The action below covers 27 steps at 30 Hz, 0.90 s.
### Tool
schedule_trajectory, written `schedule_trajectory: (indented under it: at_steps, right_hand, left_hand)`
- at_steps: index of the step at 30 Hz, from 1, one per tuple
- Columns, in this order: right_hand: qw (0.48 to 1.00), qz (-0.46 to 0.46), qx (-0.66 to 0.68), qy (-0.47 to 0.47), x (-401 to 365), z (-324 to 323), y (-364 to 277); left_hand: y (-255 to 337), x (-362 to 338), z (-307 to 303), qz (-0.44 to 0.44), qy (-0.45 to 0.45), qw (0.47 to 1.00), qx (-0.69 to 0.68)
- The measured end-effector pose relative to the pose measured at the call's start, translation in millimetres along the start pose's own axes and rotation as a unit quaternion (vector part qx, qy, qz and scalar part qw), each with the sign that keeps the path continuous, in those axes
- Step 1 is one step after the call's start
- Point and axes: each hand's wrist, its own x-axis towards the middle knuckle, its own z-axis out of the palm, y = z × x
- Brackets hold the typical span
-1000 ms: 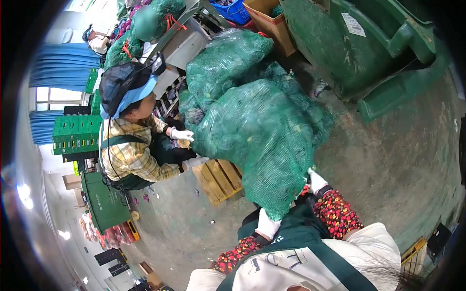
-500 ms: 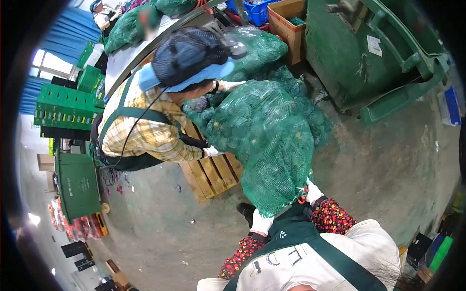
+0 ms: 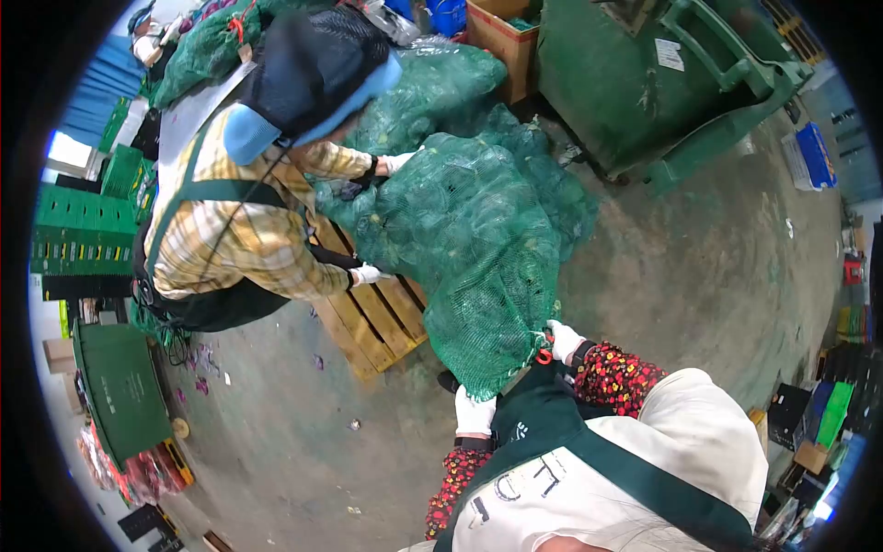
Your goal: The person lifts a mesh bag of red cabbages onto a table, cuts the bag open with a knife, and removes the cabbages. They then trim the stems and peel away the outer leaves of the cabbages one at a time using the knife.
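A bulging green mesh sack (image 3: 478, 248), packed with rounded wrapped contents, lies in front of me over other full sacks. My left hand (image 3: 475, 413), in a white glove, is closed on the sack's near bottom corner. My right hand (image 3: 566, 341), also gloved, grips the other near corner beside a red tie (image 3: 544, 354). Across from me a co-worker in a plaid shirt (image 3: 244, 225) bends over the same sack, one gloved hand (image 3: 397, 162) on its far end and the other (image 3: 368, 274) at its side.
A wooden pallet (image 3: 368, 322) sits under the sacks' left side. A large green wheeled bin (image 3: 616, 101) and a cardboard box (image 3: 501, 46) stand behind. Another green bin (image 3: 124, 391) is at left, near stacked green crates (image 3: 83, 225). Scraps litter the concrete floor (image 3: 303, 442).
The view has shifted, so sack, pallet and bin sit further left and higher. Both my hands keep their hold on the sack's near end. The co-worker leans over it still.
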Motion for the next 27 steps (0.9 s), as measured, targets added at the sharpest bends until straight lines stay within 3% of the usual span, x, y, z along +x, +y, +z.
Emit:
schedule_trajectory:
  at_steps: [3, 4, 5, 6, 7, 8, 10, 11, 12, 13, 15, 16, 17, 19, 20, 21, 22, 23, 24, 27]
  right_hand:
    - [0.998, -0.014, 0.002, -0.053, 17.9, -1.2, 6.6]
    - [0.997, -0.039, 0.060, -0.024, 23.4, 5.1, 10.8]
    - [0.997, -0.037, 0.062, -0.019, 39.7, 32.2, 27.4]
    - [0.932, 0.044, 0.347, -0.098, 69.7, 69.9, 50.8]
    - [0.934, 0.021, 0.337, -0.114, 73.6, 69.3, 41.8]
    - [0.959, -0.044, 0.244, -0.136, 67.8, 63.2, 20.5]
    - [0.957, -0.198, 0.117, -0.176, 48.9, 59.7, -29.8]
    - [0.934, -0.325, 0.088, -0.120, 19.1, 47.9, -71.0]
    - [0.912, -0.344, 0.127, -0.184, 8.1, 66.0, -94.2]
    - [0.855, -0.501, 0.038, -0.129, 30.1, 135.3, -93.2]
    - [0.830, -0.444, 0.181, -0.284, 17.1, 209.8, -145.0]
    - [0.840, -0.083, 0.389, -0.368, -3.4, 219.6, -184.7]
    - [0.833, -0.063, 0.359, -0.415, -12.6, 222.5, -218.0]
    - [0.833, -0.150, 0.269, -0.461, -19.9, 239.9, -265.5]
    - [0.830, -0.172, 0.244, -0.472, -24.6, 248.3, -284.7]
    - [0.828, -0.187, 0.224, -0.479, -24.9, 255.1, -298.4]
    - [0.828, -0.198, 0.205, -0.482, -18.9, 257.0, -307.8]
    - [0.826, -0.211, 0.191, -0.487, -4.7, 255.4, -310.3]
    - [0.825, -0.223, 0.175, -0.490, 7.1, 252.6, -317.2]
    - [0.831, -0.237, 0.134, -0.484, 66.4, 225.8, -323.6]
  left_hand:
    - [-14.1, -16.0, 6.9, 0.090, 0.006, 0.961, 0.260]
    - [-21.0, -24.4, 8.7, 0.047, 0.022, 0.993, 0.103]
    - [-5.0, -39.9, 23.3, 0.067, 0.027, 0.986, 0.152]
    - [11.3, -55.7, 38.1, 0.086, 0.034, 0.975, 0.200]
    - [19.1, -66.9, 35.9, 0.122, 0.045, 0.950, 0.285]
    - [18.1, -60.6, 17.8, 0.009, 0.056, 0.909, 0.412]
    - [25.2, -72.4, -5.0, 0.055, 0.100, 0.893, 0.435]
    - [42.9, -102.8, -3.2, 0.212, 0.124, 0.910, 0.335]
    - [64.2, -121.6, -10.1, 0.144, 0.148, 0.976, 0.073]
    - [85.9, -138.4, -29.0, 0.062, 0.154, 0.967, -0.192]
    - [115.7, -174.9, -96.4, 0.024, 0.185, 0.906, -0.379]
    - [100.9, -180.9, -119.2, 0.121, 0.248, 0.952, -0.129]
    - [120.0, -188.8, -137.5, 0.147, 0.235, 0.946, -0.167]
    - [158.1, -202.8, -154.0, 0.201, 0.233, 0.931, -0.196]
    - [160.7, -210.0, -181.1, 0.237, 0.304, 0.918, 0.095]
    - [159.2, -215.7, -205.7, 0.253, 0.353, 0.819, 0.375]
    - [169.3, -209.2, -212.3, 0.208, 0.314, 0.924, 0.072]
    - [178.2, -195.2, -204.0, 0.141, 0.243, 0.931, -0.232]
    - [185.6, -194.6, -198.0, 0.083, 0.231, 0.935, -0.256]
    - [203.6, -167.9, -177.2, 0.030, 0.268, 0.918, -0.291]
